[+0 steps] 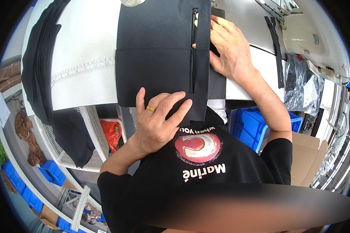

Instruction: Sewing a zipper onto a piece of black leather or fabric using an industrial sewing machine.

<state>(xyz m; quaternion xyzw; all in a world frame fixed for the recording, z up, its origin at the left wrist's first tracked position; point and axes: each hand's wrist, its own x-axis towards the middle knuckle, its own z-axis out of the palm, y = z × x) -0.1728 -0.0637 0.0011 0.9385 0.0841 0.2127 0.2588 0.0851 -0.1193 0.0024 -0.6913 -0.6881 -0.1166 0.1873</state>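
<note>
Cloth (155, 70), black and flat, lies beyond the left hand (159, 120) and left of the right hand (233, 52).
Left fingers fan over its near edge, thumb hidden; right fingers reach underneath, tips showing through the zip (191, 70). I can't tell whether either hand pinches.

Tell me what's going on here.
A person has both hands on a black panel with a zip set in it. The left hand presses on its lower part, fingers spread. The right hand reaches under its right edge, and bits of its fingers show through the zip's opening. A loose zip lies to the right, by a sewing machine; black fabric is piled at left.
</note>
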